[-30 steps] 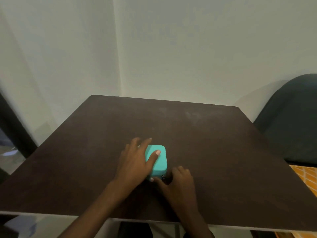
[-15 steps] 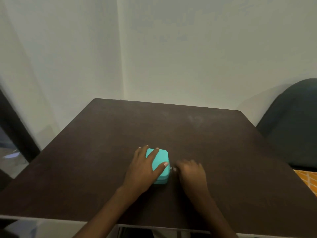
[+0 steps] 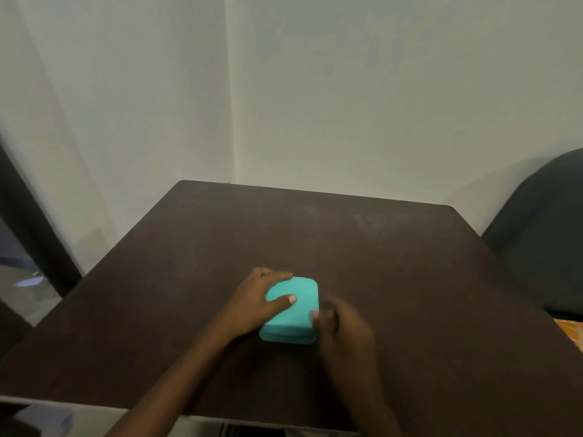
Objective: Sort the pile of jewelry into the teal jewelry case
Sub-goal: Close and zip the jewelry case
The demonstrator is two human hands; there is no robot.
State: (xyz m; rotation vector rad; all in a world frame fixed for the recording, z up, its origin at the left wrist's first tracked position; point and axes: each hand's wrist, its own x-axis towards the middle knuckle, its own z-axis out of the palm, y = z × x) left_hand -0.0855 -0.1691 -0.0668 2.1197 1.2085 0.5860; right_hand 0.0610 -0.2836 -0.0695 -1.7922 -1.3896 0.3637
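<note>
A: What has moved since half a second ago?

B: The right hand (image 3: 342, 332) has drawn back along the right side of the teal jewelry case (image 3: 291, 310), from its far right corner toward the near one. The left hand (image 3: 255, 302) has shifted too: its thumb now lies across the lid, where before it reached the right edge.

A: How do the hands stand now?

B: The left hand holds the case from the left, thumb on the lid and a finger curled over the far left corner. The right hand is blurred; its fingers are curled at the case's right side seam, touching it, but I cannot tell whether they pinch anything there.

A: And the case itself?

B: It lies flat on the dark worktop (image 3: 410, 294), near the front edge, lid down and closed. Whatever is inside is hidden.

A: Anything else around?

B: A dark chair (image 3: 542, 234) stands at the right, by the pale wall.
</note>
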